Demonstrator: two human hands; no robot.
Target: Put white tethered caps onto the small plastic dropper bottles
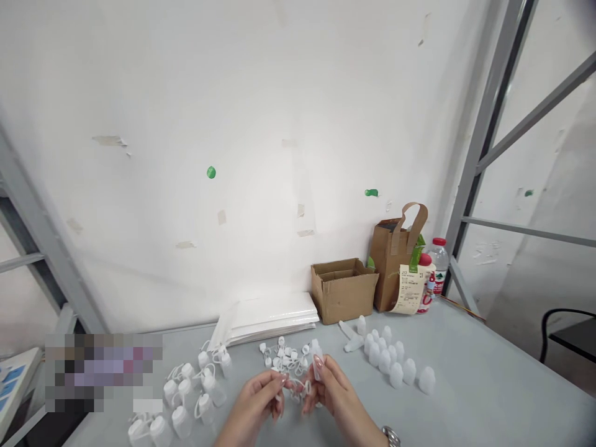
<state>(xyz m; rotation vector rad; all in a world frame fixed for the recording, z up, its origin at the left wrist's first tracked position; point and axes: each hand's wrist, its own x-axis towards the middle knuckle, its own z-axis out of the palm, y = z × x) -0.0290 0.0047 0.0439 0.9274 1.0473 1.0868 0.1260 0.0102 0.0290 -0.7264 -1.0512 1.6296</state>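
Observation:
My left hand (261, 400) is closed, thumb and fingertips pinching a white cap strap (297, 383) that stretches across to the right fingers. My right hand (338, 394) grips a small translucent plastic bottle (317, 355), held upright between thumb and fingers, with a ring of the strap by its lower fingers. Just beyond both hands lies a loose pile of white caps with straps (282, 357). To the left stand several small bottles with white caps and loops (181, 421). On the right are several translucent rounded pieces (384, 360) without white caps.
At the back, a stack of white flat packages (270, 316) lies against the wall, beside an open cardboard box (349, 298). A brown paper bag (386, 267) and a red-capped water bottle (438, 261) stand further right. Grey metal posts frame the grey table (470, 385).

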